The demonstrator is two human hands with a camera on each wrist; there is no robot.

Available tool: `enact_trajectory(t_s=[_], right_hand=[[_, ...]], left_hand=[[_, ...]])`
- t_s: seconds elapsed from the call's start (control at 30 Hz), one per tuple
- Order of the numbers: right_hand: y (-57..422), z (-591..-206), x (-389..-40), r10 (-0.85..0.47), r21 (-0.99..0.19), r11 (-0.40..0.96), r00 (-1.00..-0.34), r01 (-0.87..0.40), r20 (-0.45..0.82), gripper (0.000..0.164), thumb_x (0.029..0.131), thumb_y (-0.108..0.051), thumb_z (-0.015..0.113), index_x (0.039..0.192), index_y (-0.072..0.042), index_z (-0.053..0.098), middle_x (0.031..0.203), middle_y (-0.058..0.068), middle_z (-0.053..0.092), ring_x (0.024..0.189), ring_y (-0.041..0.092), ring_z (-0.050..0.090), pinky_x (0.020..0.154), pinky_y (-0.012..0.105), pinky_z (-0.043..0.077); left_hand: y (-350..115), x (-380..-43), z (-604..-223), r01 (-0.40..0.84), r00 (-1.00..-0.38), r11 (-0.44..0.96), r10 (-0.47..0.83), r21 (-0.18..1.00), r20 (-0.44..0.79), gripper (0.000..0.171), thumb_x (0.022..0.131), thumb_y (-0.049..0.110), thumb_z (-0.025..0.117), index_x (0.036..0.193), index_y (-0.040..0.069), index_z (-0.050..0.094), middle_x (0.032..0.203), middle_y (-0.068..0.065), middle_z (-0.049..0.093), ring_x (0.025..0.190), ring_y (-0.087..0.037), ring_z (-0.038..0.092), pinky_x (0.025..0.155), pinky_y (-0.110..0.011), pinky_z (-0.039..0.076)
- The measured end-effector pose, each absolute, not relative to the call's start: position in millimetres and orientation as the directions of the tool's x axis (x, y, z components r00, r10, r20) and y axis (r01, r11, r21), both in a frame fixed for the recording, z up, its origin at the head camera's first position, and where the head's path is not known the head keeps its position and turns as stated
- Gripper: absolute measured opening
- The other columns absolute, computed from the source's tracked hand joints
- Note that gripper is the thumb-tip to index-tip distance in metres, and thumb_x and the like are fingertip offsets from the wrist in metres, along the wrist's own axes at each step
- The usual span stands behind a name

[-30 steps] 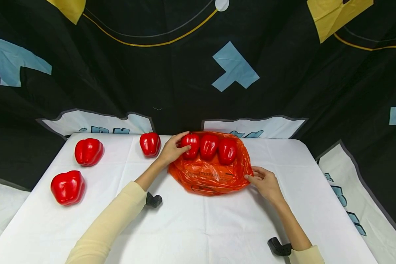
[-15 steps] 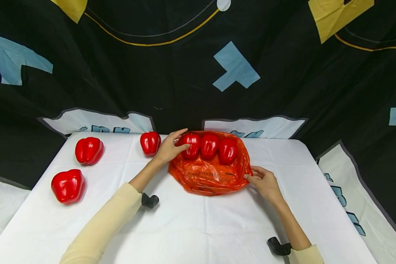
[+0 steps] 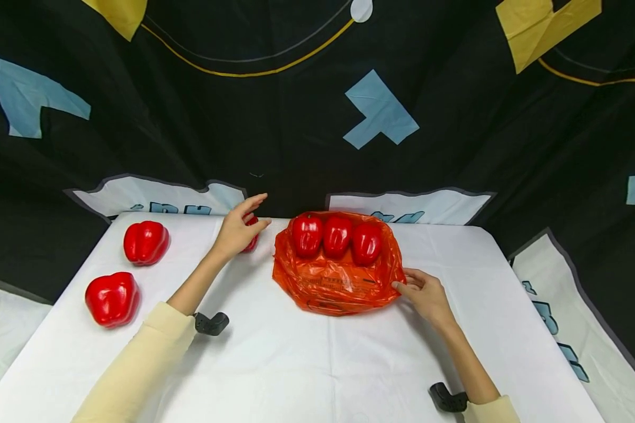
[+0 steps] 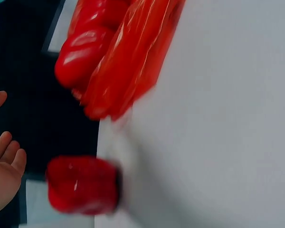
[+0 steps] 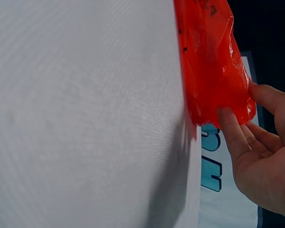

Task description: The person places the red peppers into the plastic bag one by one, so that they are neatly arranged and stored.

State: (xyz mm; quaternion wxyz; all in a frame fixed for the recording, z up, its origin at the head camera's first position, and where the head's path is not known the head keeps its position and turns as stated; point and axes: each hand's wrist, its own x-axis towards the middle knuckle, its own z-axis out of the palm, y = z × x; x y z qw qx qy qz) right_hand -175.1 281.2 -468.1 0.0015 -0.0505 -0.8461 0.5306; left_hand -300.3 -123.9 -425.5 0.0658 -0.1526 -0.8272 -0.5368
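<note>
An orange-red plastic bag (image 3: 328,291) lies at the back middle of the table, its mouth spread wide. Three shiny red bell peppers (image 3: 337,237) sit side by side in it. My right hand (image 3: 430,298) pinches the bag's right rim between thumb and fingers, as the right wrist view shows of the bag (image 5: 213,71). Left of the bag, my left hand (image 3: 234,234), fingers spread and holding nothing, hovers over another bell pepper (image 3: 251,241). The hand mostly hides this pepper in the head view; the left wrist view shows the pepper (image 4: 83,185) below the bag, apart from the fingers.
Two more red bell peppers, a rear one (image 3: 146,242) and a nearer one (image 3: 112,299), stand on the left of the white-covered table (image 3: 275,364). A black cloth (image 3: 275,135) with blue and yellow shapes hangs behind the back edge.
My left hand has left the pepper at the bag's left side and moved left over the pepper outside the bag. My right hand stays at the bag's rim.
</note>
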Motion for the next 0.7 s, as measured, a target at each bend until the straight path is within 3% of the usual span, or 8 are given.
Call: enact_trajectory(t_s=[0.2, 0.37, 0.57, 0.7], right_hand=[[282, -469, -175, 0.086, -0.902, 0.424, -0.995, 0.077, -0.044, 0.049, 0.092, -0.018, 0.075, 0.131, 0.007, 0.059, 0.113, 0.021, 0.069, 0.100, 0.028, 0.070, 0.076, 0.018, 0.054], [282, -470, -175, 0.090, -0.909, 0.410, -0.995, 0.079, -0.046, 0.047, 0.091, -0.014, 0.075, 0.131, 0.007, 0.059, 0.112, 0.021, 0.069, 0.099, 0.026, 0.070, 0.076, 0.018, 0.054], [283, -470, -175, 0.092, -0.906, 0.418, -0.995, 0.075, -0.040, 0.047, 0.091, -0.013, 0.075, 0.130, 0.007, 0.060, 0.112, 0.021, 0.069, 0.099, 0.026, 0.070, 0.076, 0.019, 0.055], [283, -469, -174, 0.094, -0.906, 0.417, -0.995, 0.080, -0.044, 0.047, 0.091, -0.014, 0.075, 0.130, 0.007, 0.060, 0.113, 0.020, 0.069, 0.100, 0.026, 0.070, 0.076, 0.018, 0.054]], left_hand=[[-157, -299, -425, 0.275, -0.961, 0.445, 0.106, 0.852, 0.255, 0.058, 0.094, 0.010, 0.066, 0.149, 0.010, 0.047, 0.152, -0.016, 0.038, 0.138, -0.038, 0.035, 0.111, -0.054, 0.034], [-179, -299, -432, 0.237, -0.972, 0.480, 0.119, 0.845, 0.205, 0.060, 0.095, 0.011, 0.065, 0.151, 0.008, 0.043, 0.154, -0.019, 0.034, 0.139, -0.041, 0.030, 0.113, -0.057, 0.029], [-193, -298, -442, 0.144, -0.986, 0.451, 0.145, 0.881, 0.087, 0.068, 0.095, 0.016, 0.066, 0.155, 0.009, 0.034, 0.159, -0.020, 0.025, 0.143, -0.044, 0.024, 0.113, -0.058, 0.027], [-197, -301, -449, 0.061, -0.990, 0.435, 0.144, 0.898, -0.003, 0.076, 0.095, 0.025, 0.068, 0.159, 0.017, 0.027, 0.162, -0.019, 0.020, 0.144, -0.045, 0.022, 0.108, -0.063, 0.032]])
